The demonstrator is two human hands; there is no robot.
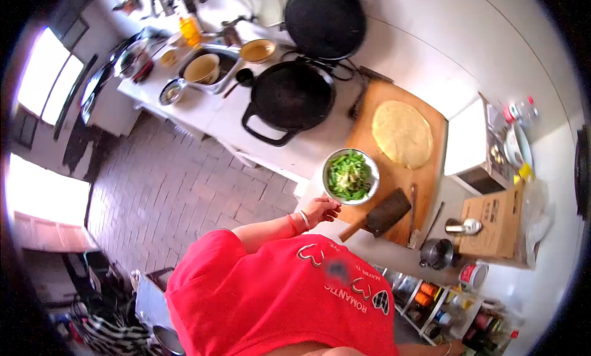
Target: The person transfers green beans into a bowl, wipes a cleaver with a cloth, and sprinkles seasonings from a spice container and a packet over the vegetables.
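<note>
My left hand (321, 211), with a bangle and a red band at the wrist, is closed at the near rim of a metal bowl (373, 185). Chopped green vegetables (348, 176) with some pale bits fill the bowl. It is by the left edge of a wooden board (363, 137). A flat round of yellow dough (402, 134) lies farther up that board. At the lower right, my right hand (454, 347) reaches among bottles on a low rack; its fingers are mostly hidden, so I cannot tell what it touches.
A dark block with a wooden handle (389, 213) and a thin stick (412, 209) lie on the board. Left of it stands a black pan (292, 96), with a raised black plate (325, 20) behind. A cardboard box (492, 224) and small pot (436, 253) are at right.
</note>
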